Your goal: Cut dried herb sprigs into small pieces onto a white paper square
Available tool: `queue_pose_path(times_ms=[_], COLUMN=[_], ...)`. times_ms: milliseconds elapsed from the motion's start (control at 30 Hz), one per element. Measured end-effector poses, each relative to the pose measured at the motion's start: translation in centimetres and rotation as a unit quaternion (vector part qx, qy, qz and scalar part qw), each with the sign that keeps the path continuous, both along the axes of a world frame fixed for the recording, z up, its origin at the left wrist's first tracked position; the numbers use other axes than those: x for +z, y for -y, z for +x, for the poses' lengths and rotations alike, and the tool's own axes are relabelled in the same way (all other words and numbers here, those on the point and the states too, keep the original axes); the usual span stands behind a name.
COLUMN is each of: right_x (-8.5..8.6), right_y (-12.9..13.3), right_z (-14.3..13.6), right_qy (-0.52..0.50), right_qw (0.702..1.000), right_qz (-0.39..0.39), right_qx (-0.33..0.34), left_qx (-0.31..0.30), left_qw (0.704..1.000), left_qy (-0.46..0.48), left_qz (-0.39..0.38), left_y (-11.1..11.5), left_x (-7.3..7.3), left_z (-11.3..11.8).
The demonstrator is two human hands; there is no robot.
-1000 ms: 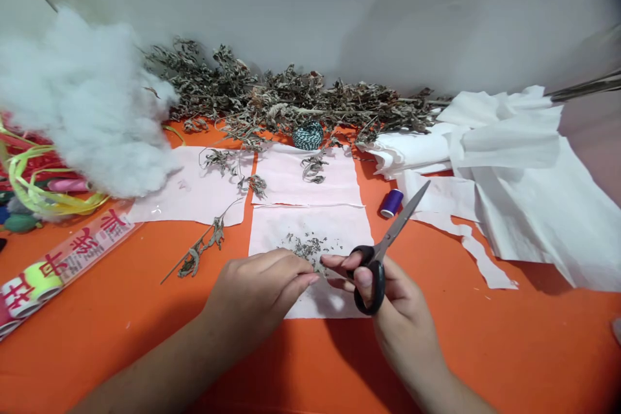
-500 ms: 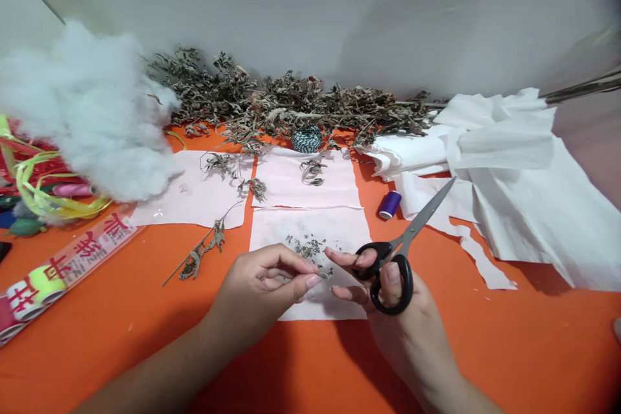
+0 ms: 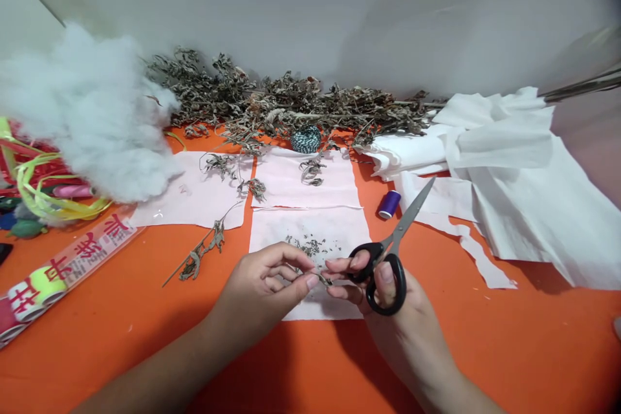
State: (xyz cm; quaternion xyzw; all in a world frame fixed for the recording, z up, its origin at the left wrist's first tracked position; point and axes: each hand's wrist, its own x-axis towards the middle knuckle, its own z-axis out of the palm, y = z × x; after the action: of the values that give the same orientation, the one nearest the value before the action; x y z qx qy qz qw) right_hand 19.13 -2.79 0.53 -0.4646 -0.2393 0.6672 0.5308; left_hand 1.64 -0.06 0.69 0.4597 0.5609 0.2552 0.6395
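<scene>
Between the thumb and fingertips of my left hand (image 3: 264, 284) is a small dried leaf piece (image 3: 323, 279), held above the white cloth (image 3: 334, 304). My right hand (image 3: 407, 330) has a pair of black-handled scissors (image 3: 398, 229) looped on its fingers, blades closed and pointing up to the right. The right fingertips reach to the leaf's free end; whether they touch it I cannot tell. Dark leaf crumbs (image 3: 310, 246) lie scattered on the cloth under my hands.
Dried stalks (image 3: 291, 100) line the wall behind a ball of twine (image 3: 305, 139). White fluffy stuffing (image 3: 97, 116) and packaged thread spools (image 3: 43, 288) are on the left, a dried sprig (image 3: 201, 249) nearer. A purple spool (image 3: 389, 204) and white fabric (image 3: 533, 207) lie right.
My right hand has moved slightly left with the scissors, bringing its fingertips up to the leaf piece. The left hand has barely moved.
</scene>
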Motion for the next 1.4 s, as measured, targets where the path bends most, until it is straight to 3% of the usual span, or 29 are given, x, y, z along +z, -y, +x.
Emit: queue_pose_path(times_ms=[800, 967, 1200, 1400], right_x=[0.16, 0.28, -0.37, -0.13], right_y=[-0.33, -0.39, -0.39, -0.45], right_z=[0.17, 0.15, 0.34, 0.27], right_qy=[-0.007, -0.008, -0.026, -0.015], right_qw=[1.000, 1.000, 1.000, 1.000], right_qz=[-0.011, -0.009, -0.003, -0.014], right_qx=[-0.007, -0.013, 0.013, 0.004], left_qx=[0.005, -0.031, -0.114, -0.120], left_qw=[0.999, 0.995, 0.966, 0.961], left_qy=[-0.016, -0.032, -0.078, -0.096], left_qz=[0.039, 0.085, 0.217, 0.232], left_y=[0.11, 0.01, 0.13, 0.11], left_x=[-0.08, 0.18, -0.19, -0.49], left_z=[0.15, 0.27, -0.14, -0.23])
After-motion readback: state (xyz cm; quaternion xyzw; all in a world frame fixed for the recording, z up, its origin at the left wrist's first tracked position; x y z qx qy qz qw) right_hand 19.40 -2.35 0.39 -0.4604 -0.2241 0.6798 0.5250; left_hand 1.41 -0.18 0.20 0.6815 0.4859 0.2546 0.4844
